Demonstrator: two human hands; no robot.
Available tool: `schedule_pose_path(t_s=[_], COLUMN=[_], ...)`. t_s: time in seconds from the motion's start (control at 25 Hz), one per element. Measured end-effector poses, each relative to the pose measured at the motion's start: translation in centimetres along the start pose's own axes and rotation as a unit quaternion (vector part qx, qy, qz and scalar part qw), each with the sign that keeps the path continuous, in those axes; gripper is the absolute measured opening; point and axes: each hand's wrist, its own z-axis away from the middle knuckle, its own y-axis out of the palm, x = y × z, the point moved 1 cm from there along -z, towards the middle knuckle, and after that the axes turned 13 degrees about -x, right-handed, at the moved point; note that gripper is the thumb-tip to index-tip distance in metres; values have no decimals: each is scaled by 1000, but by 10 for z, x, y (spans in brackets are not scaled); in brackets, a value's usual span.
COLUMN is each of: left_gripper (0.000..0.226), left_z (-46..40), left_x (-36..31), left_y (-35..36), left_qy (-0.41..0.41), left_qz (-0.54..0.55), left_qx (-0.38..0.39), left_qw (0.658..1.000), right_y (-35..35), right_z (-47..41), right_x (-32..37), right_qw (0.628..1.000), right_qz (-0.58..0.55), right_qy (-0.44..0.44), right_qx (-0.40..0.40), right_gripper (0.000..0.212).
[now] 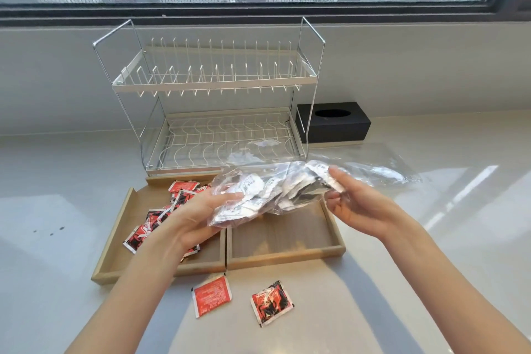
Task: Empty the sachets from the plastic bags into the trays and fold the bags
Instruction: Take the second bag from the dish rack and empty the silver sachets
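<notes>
Both bare forearms reaching forward from the lower corners, converging toward the middle. Left hand (201, 215) turned palm up, fingers curled loosely upward, cupping from beneath. Right hand (349, 198) raised a little higher, palm facing left, thumb and fingertips (333, 174) pinching at the top, lower fingers bent inward. Wrists apart, hands level with each other, not touching.

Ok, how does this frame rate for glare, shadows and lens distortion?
Head view: window glare washes the countertop at right; both forearms throw soft shadows towards the camera; the wide lens bows the window frame and leans the dish rack; the clear bag smears slightly beside the right hand.
</notes>
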Motion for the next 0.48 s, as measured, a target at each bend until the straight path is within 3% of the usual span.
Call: schedule_pose_path(t_s=[0.24,0.4,0.48], left_gripper=[36,18,25], left_z=[-2,10,16], left_x=[3,-7,-18], left_y=[6,10,5], left_qy=[20,36,21], left_qz=[2,22,41], left_qx=[-48,-10,19], left_qw=[999,999,999], right_y=[-2,2,3], right_z=[2,6,9], right_x=[4,9,14], right_qw=[996,993,995], right_qz=[72,95,69], right_qy=[-31,-62,-67], right_qx=[-39,-22,-15], right_gripper=[17,16,19])
